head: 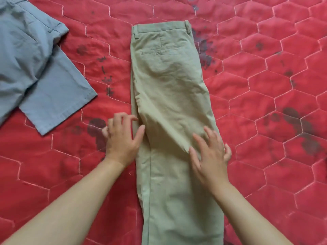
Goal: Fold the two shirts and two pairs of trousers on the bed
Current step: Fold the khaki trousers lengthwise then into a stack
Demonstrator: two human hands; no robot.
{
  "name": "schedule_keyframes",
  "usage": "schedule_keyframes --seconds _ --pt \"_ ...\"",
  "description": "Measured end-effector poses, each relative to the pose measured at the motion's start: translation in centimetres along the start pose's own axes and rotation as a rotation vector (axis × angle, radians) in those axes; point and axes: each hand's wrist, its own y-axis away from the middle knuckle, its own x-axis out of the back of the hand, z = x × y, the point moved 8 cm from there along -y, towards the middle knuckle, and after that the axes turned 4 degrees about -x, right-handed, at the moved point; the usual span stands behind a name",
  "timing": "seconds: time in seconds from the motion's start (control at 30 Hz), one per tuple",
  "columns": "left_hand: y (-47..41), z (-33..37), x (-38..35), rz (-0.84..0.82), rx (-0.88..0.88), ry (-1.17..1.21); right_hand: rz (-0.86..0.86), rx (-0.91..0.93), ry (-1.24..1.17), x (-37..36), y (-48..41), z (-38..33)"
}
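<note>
Where left hand (122, 138) and right hand (210, 156) rest, long khaki trousers (168, 76) wrinkle.

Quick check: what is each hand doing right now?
Left hand: open, thumb on the left edge of the khaki trousers.
Right hand: open, fingers spread on the trousers.

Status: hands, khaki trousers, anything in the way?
Left hand open at left edge of khaki trousers; right hand open, pressing them. Trousers folded lengthwise, waistband far. Blue garment apart, upper left.
</note>
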Motion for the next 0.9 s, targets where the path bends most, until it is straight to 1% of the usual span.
schedule_keyframes --seconds 0.03,0.1,0.13,0.17,0.23,0.27,0.3,0.37,0.4,0.43,0.5,0.53,0.57,0.63,0.7,0.8,0.9 --pt "2.2 1.1 -1.0 -0.091 0.017 -0.011 -0.009 -0.041 -0.030 0.1 1.1 0.9" --pt "6.2 2.5 -3.6 -0.300 0.107 -0.076 -0.080 -0.110 -0.085 -0.5 3.6 2.5" --pt "7.8 2.9 -4.5 -0.362 0.168 -0.106 -0.122 -0.130 -0.104 -1.0 4.8 3.2" --pt "8.9 3.2 -5.1 -0.389 0.238 -0.117 -0.162 -0.135 -0.113 -1.5 5.9 3.8" --pt "10.3 3.6 -5.3 -0.370 0.377 -0.061 -0.215 -0.100 -0.103 -2.2 7.6 4.6" --pt "11.0 3.7 -5.2 -0.331 0.421 0.014 -0.222 -0.069 -0.090 -2.2 8.0 4.8" --pt "11.6 3.7 -4.8 -0.261 0.439 0.117 -0.220 -0.038 -0.081 -2.2 8.4 5.0" --pt "13.1 3.1 -2.7 -0.037 0.434 0.276 -0.210 0.030 -0.061 -1.9 9.0 5.3" --pt "14.2 2.3 -1.8 0.031 0.444 0.287 -0.222 0.062 -0.042 -1.9 9.4 5.4" --pt "15.4 1.4 -1.4 0.043 0.476 0.277 -0.249 0.088 -0.019 -2.1 10.0 5.6" --pt "18.0 -0.2 -2.3 -0.065 0.563 0.232 -0.298 0.119 0.029 -2.6 10.9 6.2" --pt "19.2 -0.6 -3.0 -0.131 0.584 0.201 -0.299 0.126 0.029 -2.6 11.3 6.5" --pt "20.2 -0.6 -3.4 -0.164 0.586 0.187 -0.286 0.122 -0.004 -2.4 11.6 6.8" --pt "22.0 -0.2 -3.5 -0.140 0.584 0.216 -0.263 0.096 -0.106 -2.0 12.4 7.4" --pt "24.0 0.0 -3.7 -0.140 0.611 0.254 -0.282 0.084 -0.159 -2.1 13.8 7.8" --pt "27.3 0.1 -4.6 -0.227 0.679 0.312 -0.333 0.065 -0.188 -3.0 17.1 8.3" --pt "30.0 0.5 -4.5 -0.199 0.692 0.353 -0.326 0.048 -0.195 -3.7 20.1 8.9"
